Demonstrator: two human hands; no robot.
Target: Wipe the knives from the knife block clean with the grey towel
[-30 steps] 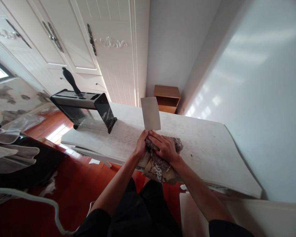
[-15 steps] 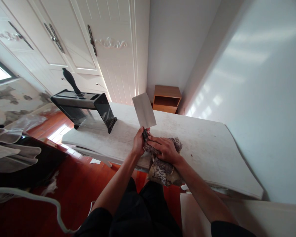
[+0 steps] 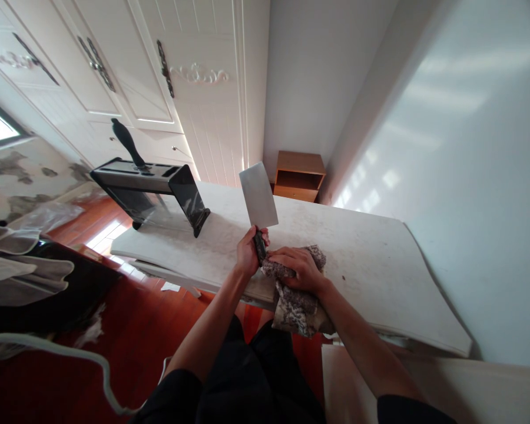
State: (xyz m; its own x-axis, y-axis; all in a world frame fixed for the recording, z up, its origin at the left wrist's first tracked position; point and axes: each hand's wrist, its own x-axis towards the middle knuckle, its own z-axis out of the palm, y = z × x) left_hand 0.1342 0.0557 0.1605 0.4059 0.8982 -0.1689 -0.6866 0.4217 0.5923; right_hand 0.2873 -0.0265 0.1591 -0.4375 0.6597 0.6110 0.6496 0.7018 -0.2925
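A cleaver [image 3: 258, 195] with a broad metal blade and a black handle points away from me above the white table. My left hand [image 3: 248, 252] is closed around its handle near the blade. Bunched in my right hand [image 3: 299, 266] is a brown and white patterned towel [image 3: 295, 309], whose lower part hangs over the table's near edge. The towel's upper fold lies beside the butt of the cleaver handle; whether they touch I cannot tell. My right fingers bend over the cloth and partly hide it.
On the left of the white table [image 3: 357, 253] stands a black knife block [image 3: 159, 176] with one black-handled knife in it. Behind are a white wardrobe [image 3: 203, 106] and a small wooden cabinet [image 3: 298, 159]. A white wall [image 3: 490, 206] borders the right; a pale hose [image 3: 70, 346] crosses lower left.
My right hand and the towel have shifted slightly right, off the cleaver handle, baring more of it. The blade has turned a little in my left hand.
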